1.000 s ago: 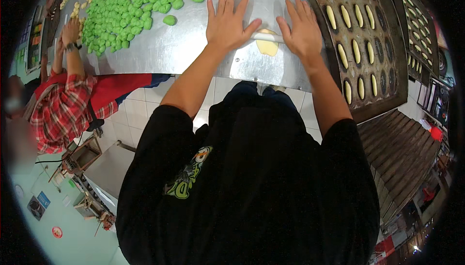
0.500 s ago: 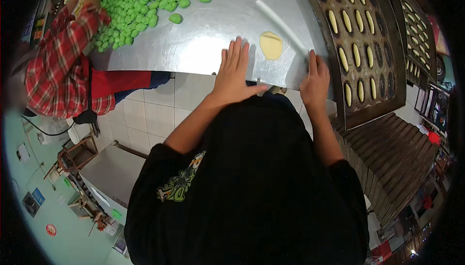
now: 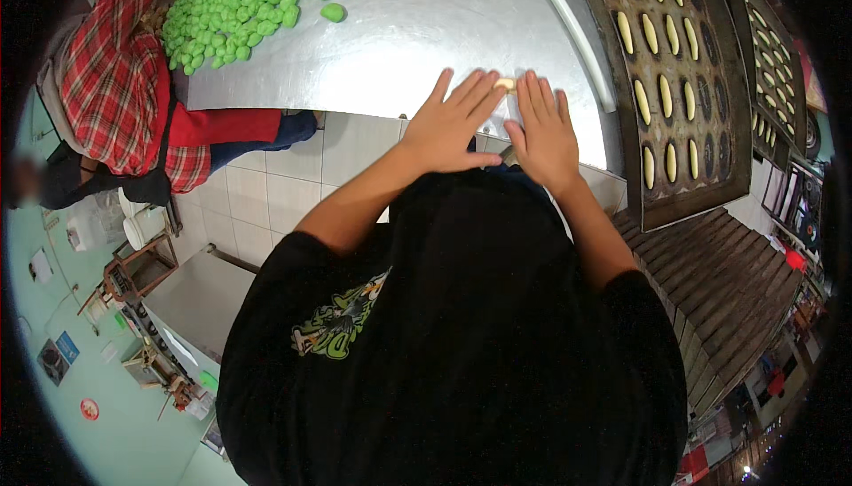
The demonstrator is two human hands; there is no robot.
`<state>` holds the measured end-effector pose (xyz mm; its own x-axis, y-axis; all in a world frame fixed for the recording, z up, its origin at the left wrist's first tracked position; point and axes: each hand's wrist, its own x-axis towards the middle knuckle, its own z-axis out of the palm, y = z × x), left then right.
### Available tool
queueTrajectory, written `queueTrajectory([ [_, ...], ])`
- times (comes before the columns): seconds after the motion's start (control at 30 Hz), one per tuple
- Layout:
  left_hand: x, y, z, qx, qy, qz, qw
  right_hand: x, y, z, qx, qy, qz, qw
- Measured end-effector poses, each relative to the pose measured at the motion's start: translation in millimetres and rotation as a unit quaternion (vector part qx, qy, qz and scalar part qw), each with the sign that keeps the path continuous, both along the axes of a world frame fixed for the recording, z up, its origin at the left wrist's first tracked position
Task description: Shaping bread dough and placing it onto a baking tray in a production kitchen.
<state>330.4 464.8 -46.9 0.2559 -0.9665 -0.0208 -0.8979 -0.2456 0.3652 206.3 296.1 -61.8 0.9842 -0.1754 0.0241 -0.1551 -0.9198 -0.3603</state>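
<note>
On the metal tabletop, a pale yellow dough roll (image 3: 506, 84) shows between my two hands, its ends hidden under my fingers. My left hand (image 3: 451, 129) is open, palm down, fingers spread and stretched over the left end of the roll. Over its right end my right hand (image 3: 546, 137) lies open too, fingers straight and thumb pointing toward the left hand. Neither hand grips anything. A long white rolling pin (image 3: 575, 35) rests to the right, beside the baking tray.
Many green dough balls (image 3: 257, 8) cover the far left of the metal table (image 3: 417, 38). A dark baking tray (image 3: 690, 209) with rows of pale dough strips stands at the right, another tray (image 3: 796, 135) beyond it. At left, a person in a red plaid shirt (image 3: 106, 104) works.
My right hand has let go of the rolling pin, now lying by the tray, and has moved left to the dough. The flat dough piece is now a roll under both hands.
</note>
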Motion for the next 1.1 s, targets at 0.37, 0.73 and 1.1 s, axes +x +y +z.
queueTrajectory([
  [0.37, 39.3, 21.8, -9.7, -0.128, 0.026, 0.244, 0.961, 108.2, 7.1, -4.8, -0.048, -0.038, -0.058, 0.996],
  [0.73, 40.4, 45.5, -14.6, -0.030, -0.022, 0.262, 0.964, 71.5, 39.5, 8.5, -0.038, 0.043, -0.016, 0.998],
  [1.1, 38.6, 39.1, -18.4, -0.075, -0.066, 0.281, 0.955, 66.5, -62.8, 20.3, 0.132, -0.060, 0.117, 0.982],
])
